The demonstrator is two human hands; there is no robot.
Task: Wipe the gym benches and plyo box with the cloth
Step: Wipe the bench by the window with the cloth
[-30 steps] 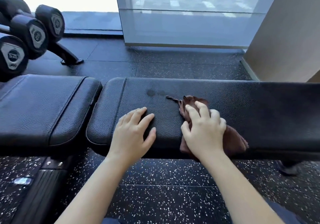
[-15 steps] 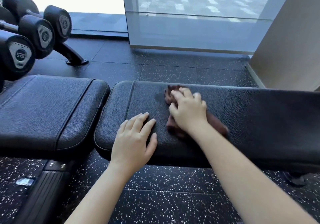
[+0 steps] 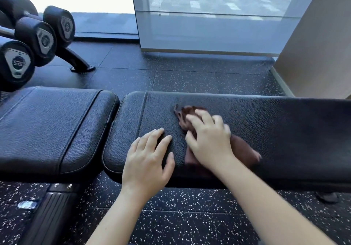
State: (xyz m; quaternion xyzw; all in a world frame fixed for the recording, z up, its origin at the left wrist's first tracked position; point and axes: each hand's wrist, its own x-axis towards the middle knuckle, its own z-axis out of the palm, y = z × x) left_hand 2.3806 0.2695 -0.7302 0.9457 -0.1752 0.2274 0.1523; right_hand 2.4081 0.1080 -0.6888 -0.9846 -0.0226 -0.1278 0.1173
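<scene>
- Black rubber dumbbells (image 3: 19, 62) sit racked at far left, no part of my job.
- Grained black seat pad (image 3: 53, 127) lies just left of the long bench pad (image 3: 284, 131), with a narrow gap between them. I judge it is waiting for its turn.
- My left hand (image 3: 148, 161) rests palm down near the long pad's left end, fingers straight and slightly spread, holding nothing. It looks like a brace.
- Just beside it, my right hand (image 3: 209, 140) presses the brown cloth (image 3: 245, 150) onto the pad, fingers spread over the bunched fabric. Blur hides whether the thumb hooks it.
- Step in hand, as I read it: wiping the left part of this bench.
- Next move calls for firm downward pressure and a sweep rightward along the bare pad, and later the seat pad. The plyo box is out of view.
</scene>
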